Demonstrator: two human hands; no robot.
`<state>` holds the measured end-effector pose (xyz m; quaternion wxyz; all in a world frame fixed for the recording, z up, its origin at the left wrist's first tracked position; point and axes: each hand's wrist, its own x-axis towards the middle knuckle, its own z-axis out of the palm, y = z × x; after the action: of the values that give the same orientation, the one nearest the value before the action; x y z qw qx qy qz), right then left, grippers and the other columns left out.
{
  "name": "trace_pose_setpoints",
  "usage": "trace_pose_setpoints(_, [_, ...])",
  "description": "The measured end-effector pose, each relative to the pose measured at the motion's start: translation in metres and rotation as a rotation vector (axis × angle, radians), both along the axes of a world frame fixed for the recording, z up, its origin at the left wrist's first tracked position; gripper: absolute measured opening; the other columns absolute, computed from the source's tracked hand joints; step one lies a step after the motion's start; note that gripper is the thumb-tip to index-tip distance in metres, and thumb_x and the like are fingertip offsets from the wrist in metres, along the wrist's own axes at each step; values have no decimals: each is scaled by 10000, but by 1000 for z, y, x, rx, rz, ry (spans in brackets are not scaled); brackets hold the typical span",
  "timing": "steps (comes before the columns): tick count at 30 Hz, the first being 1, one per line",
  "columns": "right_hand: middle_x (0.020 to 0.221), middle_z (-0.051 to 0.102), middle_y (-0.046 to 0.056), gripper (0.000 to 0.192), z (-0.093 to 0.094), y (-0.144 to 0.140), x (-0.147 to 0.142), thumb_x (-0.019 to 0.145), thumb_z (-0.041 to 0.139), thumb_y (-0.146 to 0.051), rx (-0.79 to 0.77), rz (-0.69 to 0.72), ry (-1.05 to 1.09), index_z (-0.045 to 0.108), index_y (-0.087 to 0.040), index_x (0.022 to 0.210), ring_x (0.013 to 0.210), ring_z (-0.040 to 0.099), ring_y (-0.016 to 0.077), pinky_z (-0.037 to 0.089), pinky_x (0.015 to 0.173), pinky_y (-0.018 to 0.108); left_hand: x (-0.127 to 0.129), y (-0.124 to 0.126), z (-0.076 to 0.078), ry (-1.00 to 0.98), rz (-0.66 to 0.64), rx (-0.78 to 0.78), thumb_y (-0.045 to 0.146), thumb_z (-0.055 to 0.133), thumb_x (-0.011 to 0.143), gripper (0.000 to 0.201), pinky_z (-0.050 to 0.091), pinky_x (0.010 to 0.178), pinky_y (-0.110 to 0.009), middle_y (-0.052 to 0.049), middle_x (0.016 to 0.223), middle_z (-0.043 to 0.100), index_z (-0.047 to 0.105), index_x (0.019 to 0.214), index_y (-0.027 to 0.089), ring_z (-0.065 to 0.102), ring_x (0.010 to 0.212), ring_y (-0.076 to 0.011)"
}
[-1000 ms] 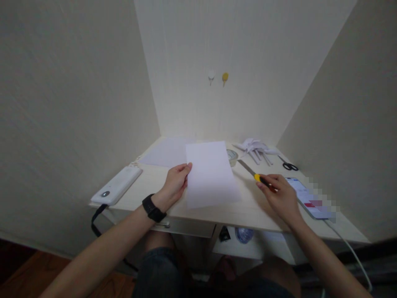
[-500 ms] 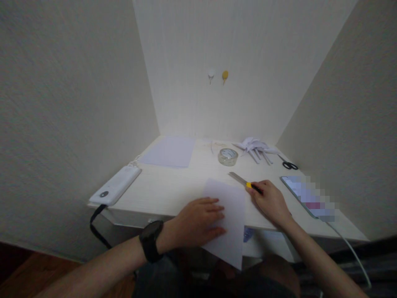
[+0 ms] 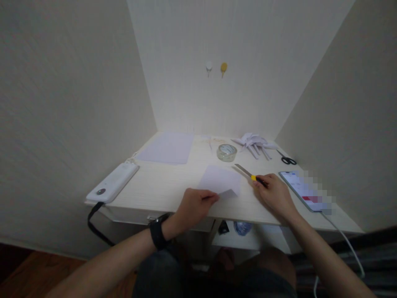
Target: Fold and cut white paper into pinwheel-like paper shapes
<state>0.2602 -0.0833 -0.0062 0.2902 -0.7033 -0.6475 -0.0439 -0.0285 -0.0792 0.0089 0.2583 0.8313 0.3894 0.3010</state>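
A sheet of white paper [image 3: 219, 179] lies near the front edge of the desk, its near side lifted and folded over. My left hand [image 3: 198, 207], with a black watch on its wrist, is closed on the raised edge in a pinch. To the right, my right hand [image 3: 274, 194] is wrapped round the handle of a yellow and black utility knife [image 3: 254, 178]. The knife's long blade points up and left, just beyond the paper's right side, over the desk.
A roll of clear tape [image 3: 226, 153], folded paper pinwheels [image 3: 254, 142] and scissors [image 3: 288, 160] stand at the back right. A phone [image 3: 302, 192] with a cable lies at right. A paper stack [image 3: 167, 148] and a white power bank [image 3: 113, 182] are on the left.
My left hand has gone from lying flat on the paper to pinching its near edge, which is now folded up away from me. The knife has shifted slightly right and up.
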Motion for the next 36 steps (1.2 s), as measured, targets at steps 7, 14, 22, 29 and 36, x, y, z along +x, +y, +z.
trace_pose_setpoints(7, [934, 674, 122, 316, 6, -16, 3, 893, 541, -382, 49, -9, -6, 750, -166, 990, 788, 643, 256, 490, 684, 375, 3, 17, 4, -335, 270, -363, 287, 810, 674, 86, 525, 647, -299, -31, 712, 760, 769, 690, 213, 711, 690, -219])
trace_pose_setpoints(14, [932, 681, 102, 291, 5, -25, 8, 870, 564, -376, 23, 28, -8, 756, -188, 983, 798, 646, 237, 485, 698, 348, -2, 21, 6, -429, 196, -461, 212, 767, 702, 326, 541, 701, -295, -32, 753, 769, 768, 1027, 195, 719, 710, -199])
trace_pose_setpoints(22, [921, 688, 92, 335, 9, -26, 11, 848, 575, -426, 27, 55, 8, 758, -176, 976, 781, 647, 233, 482, 695, 348, 0, 27, 0, -724, 331, -593, 201, 888, 504, 269, 537, 674, -278, -40, 705, 746, 734, 722, 166, 693, 690, -185])
trace_pose_setpoints(29, [907, 680, 101, 380, 3, -27, 7, 852, 552, -474, 90, 36, 39, 750, -168, 961, 752, 634, 226, 481, 672, 344, -2, 32, 1, -882, 370, -517, 372, 870, 581, 289, 483, 686, -274, -59, 762, 725, 744, 698, 140, 628, 724, -159])
trace_pose_setpoints(36, [915, 678, 103, 370, 2, -26, -3, 859, 542, -467, 91, 46, 44, 750, -176, 952, 735, 627, 216, 479, 669, 338, -6, 32, 1, -874, 365, -581, 422, 881, 539, 344, 335, 493, -236, -11, 601, 615, 687, 612, 148, 491, 547, -108])
